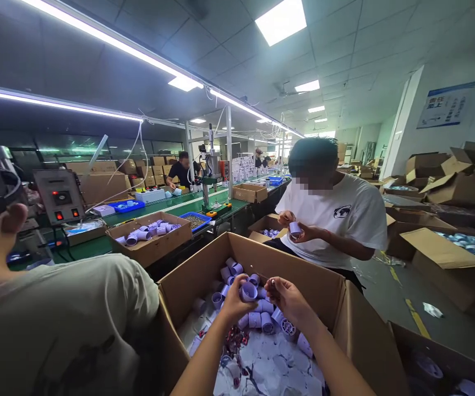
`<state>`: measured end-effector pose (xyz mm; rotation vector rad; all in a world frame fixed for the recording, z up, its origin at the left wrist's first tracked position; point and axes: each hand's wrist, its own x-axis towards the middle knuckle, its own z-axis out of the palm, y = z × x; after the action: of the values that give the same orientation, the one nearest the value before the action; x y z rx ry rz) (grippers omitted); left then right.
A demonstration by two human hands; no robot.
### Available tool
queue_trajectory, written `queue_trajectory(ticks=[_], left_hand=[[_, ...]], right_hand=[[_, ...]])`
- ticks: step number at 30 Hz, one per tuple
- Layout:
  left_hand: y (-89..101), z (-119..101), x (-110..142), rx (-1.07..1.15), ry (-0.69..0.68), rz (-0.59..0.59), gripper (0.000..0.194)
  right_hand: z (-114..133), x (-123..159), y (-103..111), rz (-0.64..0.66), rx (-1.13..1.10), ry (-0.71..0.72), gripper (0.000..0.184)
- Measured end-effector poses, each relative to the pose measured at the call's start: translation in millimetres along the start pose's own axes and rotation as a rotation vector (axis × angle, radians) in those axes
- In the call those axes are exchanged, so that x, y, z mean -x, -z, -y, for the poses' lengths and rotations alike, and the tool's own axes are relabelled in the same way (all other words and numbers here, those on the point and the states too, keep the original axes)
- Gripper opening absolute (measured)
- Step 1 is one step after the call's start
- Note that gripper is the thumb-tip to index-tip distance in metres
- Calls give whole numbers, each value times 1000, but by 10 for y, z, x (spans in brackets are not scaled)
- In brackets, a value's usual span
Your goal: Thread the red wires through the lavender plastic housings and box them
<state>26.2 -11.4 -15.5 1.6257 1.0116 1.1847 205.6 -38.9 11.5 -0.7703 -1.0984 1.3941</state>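
Note:
My left hand is closed around a light-purple plastic cup, its round open end tilted up towards me. Just to the right, my right hand pinches a small dark reddish part, too small to name, held apart from the cup. Both hands are above a large cardboard box. Inside it, several more purple cups lie in a heap behind and below my hands. Nearer to me are a cluster of small red-and-dark wired parts and crumpled white sheeting.
A co-worker across the box holds another purple cup. Another person's shoulder is close on my left. A carton of purple cups, a blue tray and a press stand along the green bench. Open cartons stand at right.

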Motion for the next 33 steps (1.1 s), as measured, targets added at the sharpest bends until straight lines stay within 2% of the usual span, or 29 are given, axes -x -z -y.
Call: queue_trajectory(ticks=[3, 6, 11, 21, 28, 33], left_hand=[[36, -34, -15, -34, -59, -109, 60], [101, -83, -18, -62, -108, -153, 54], [170, -135, -1, -69, -148, -111, 60], [144, -242, 43, -134, -207, -9, 59], [143, -228, 37, -203, -223, 0, 59], [135, -217, 34, -262, -215, -22, 60]], right_hand=[[89, 89, -40, 30, -92, -51, 60], [131, 134, -86, 68, -126, -104, 59], [148, 136, -156, 90, -101, -149, 58], [61, 93, -164, 94, 33, -183, 61], [-2, 43, -216, 36, 134, -163, 64], [-1, 26, -239, -36, 230, -96, 65]])
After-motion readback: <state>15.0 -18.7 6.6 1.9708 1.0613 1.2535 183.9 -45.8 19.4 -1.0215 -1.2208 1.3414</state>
